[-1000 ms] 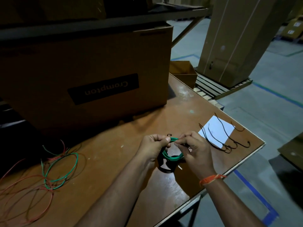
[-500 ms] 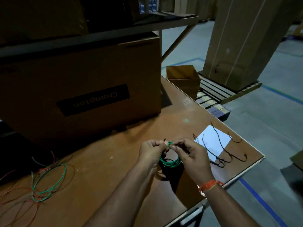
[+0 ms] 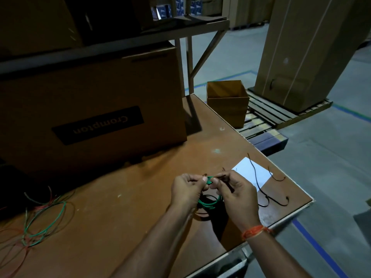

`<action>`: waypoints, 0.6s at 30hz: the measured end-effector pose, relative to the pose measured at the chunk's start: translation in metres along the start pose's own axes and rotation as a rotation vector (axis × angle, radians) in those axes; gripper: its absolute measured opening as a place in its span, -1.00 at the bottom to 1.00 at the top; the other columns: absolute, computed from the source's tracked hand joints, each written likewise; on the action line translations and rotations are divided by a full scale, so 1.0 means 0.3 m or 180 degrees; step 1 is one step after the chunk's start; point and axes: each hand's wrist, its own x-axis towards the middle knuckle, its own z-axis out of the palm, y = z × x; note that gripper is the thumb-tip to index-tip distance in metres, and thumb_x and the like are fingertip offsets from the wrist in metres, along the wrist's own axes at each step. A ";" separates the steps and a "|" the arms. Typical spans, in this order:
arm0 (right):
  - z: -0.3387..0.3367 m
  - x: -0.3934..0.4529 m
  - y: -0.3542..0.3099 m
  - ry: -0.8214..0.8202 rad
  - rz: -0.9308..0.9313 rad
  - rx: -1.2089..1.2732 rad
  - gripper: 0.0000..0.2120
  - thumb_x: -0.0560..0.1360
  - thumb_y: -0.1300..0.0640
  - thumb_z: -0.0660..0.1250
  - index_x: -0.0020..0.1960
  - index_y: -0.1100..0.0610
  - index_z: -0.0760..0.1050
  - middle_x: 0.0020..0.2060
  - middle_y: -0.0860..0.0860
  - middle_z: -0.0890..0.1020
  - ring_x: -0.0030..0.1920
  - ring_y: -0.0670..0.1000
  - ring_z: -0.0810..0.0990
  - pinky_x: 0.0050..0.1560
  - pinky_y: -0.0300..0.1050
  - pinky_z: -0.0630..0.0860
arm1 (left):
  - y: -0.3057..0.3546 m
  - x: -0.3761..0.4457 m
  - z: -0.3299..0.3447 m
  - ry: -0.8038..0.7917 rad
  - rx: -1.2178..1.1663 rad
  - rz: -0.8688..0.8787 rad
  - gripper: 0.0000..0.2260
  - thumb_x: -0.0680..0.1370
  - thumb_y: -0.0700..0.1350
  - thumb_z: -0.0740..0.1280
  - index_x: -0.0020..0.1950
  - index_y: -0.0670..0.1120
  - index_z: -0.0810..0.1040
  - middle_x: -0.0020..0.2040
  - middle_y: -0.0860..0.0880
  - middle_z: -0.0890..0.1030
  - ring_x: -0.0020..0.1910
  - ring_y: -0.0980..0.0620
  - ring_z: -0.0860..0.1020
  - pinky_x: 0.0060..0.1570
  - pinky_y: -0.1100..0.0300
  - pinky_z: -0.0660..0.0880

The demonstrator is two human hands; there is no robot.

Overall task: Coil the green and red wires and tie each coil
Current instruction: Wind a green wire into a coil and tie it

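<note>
Green coil [image 3: 208, 203] held above the bench [image 3: 128, 197], top pinched between left hand [image 3: 187, 190] and right hand [image 3: 234, 192], both grips closed on it; loose green and red wires [image 3: 38, 221] far left.

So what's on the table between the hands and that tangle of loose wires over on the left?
Nothing: in the head view, bare brown table runs from the left hand to the loose wires.

Left hand [image 3: 187, 190] and right hand [image 3: 235, 194] pinch a green coil [image 3: 208, 202] above the table [image 3: 124, 201].
</note>
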 end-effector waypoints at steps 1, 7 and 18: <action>-0.005 0.001 0.003 0.0000 0.0042 0.0068 -0.89 0.54 0.25 0.42 -0.06 0.04 0.63 -0.23 -0.08 0.71 -0.15 -0.09 0.69 -0.11 -0.08 0.66 | 0.001 -0.002 0.007 -0.0004 -0.0042 -0.0028 -0.89 0.52 -0.21 0.49 -0.02 -0.19 0.60 -0.30 -0.10 0.71 -0.29 0.02 0.66 -0.19 0.16 0.56; -0.012 0.005 -0.006 0.0062 0.0303 0.0392 -0.64 0.54 0.22 0.42 0.28 -0.04 0.52 -0.19 -0.01 0.71 -0.10 -0.06 0.71 0.02 -0.07 0.64 | 0.017 -0.006 0.013 -0.0319 -0.0137 -0.0036 -0.95 0.55 -0.26 0.45 -0.01 -0.21 0.66 -0.30 -0.06 0.69 -0.30 0.08 0.63 -0.33 0.26 0.50; -0.016 0.001 -0.060 0.0580 0.0284 0.0062 -0.92 0.53 0.14 0.44 -0.07 0.01 0.55 -0.27 -0.01 0.68 -0.29 -0.04 0.67 -0.16 0.17 0.63 | 0.043 0.013 0.015 -0.0585 0.0081 -0.0079 -0.90 0.55 -0.20 0.47 -0.17 -0.12 0.69 -0.36 -0.05 0.67 -0.34 0.04 0.55 -0.22 0.14 0.49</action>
